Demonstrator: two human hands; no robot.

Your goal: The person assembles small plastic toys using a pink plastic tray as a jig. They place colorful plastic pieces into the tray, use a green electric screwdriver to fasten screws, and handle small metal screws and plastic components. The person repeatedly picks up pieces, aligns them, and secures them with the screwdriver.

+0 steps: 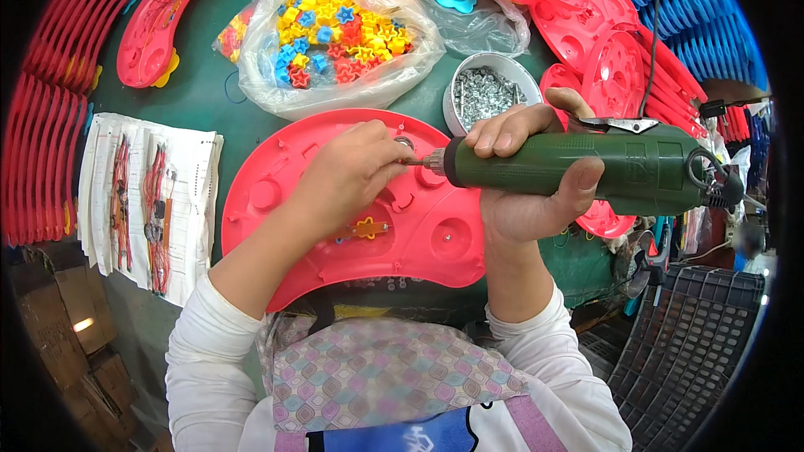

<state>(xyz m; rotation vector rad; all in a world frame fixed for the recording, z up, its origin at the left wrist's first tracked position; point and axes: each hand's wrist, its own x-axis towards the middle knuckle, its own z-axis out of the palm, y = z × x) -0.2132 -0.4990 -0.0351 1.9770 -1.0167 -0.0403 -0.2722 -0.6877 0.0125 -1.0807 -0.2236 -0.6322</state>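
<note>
My right hand (536,209) is wrapped round a green electric screwdriver (578,163), held level with its bit pointing left. At the bit's tip, the fingers of my left hand (339,176) are pinched together; what is between them is too small to make out. Both hands are over a curved red plastic shell (456,264), lying with its hollow, post-studded side up. A small round metal part shows by my left fingertips. Set in the shell near my left wrist is a yellow star piece (366,228) beside a brown strip.
Behind the shell stand a white tub of small metal screws (486,96) and a clear bag of coloured star pieces (335,38). Wired parts lie on paper sheets (188,201) at left. Stacked red shells (586,8) and blue parts (712,17) crowd the right; a black crate (687,343) stands below.
</note>
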